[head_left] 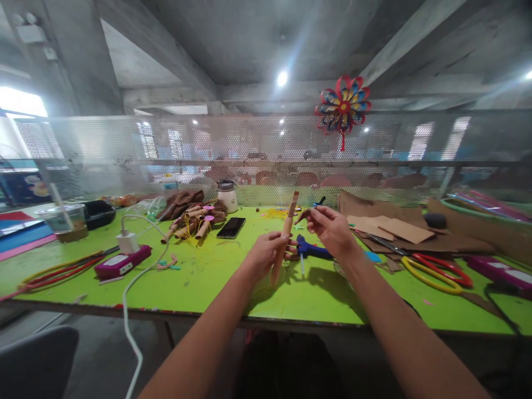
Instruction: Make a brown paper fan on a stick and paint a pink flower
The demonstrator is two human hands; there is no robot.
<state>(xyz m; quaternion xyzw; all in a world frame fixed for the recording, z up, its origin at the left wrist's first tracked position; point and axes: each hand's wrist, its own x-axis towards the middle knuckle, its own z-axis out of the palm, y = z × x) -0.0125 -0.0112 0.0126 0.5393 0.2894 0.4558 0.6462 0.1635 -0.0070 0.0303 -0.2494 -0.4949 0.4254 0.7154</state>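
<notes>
My left hand (268, 252) is closed around a long, narrow piece of rolled brown paper (287, 224), held nearly upright over the green table. To its right, my right hand (332, 230) pinches a small dark-brown scrap (305, 215) between thumb and fingers, close to the roll's upper part but apart from it. Behind and below the hands, a blue glue gun (313, 250) rests on the table, partly covered by my right hand. A small green cutout (298, 226) lies just beyond the fingers.
Several brown paper rolls with yellow strands (203, 228) lie left of a phone (231, 228). Brown card sheets (406, 229) and scissors with red and yellow handles (432, 275) are on the right. A white cable (132, 282) runs from a purple power strip (123, 262) over the front edge.
</notes>
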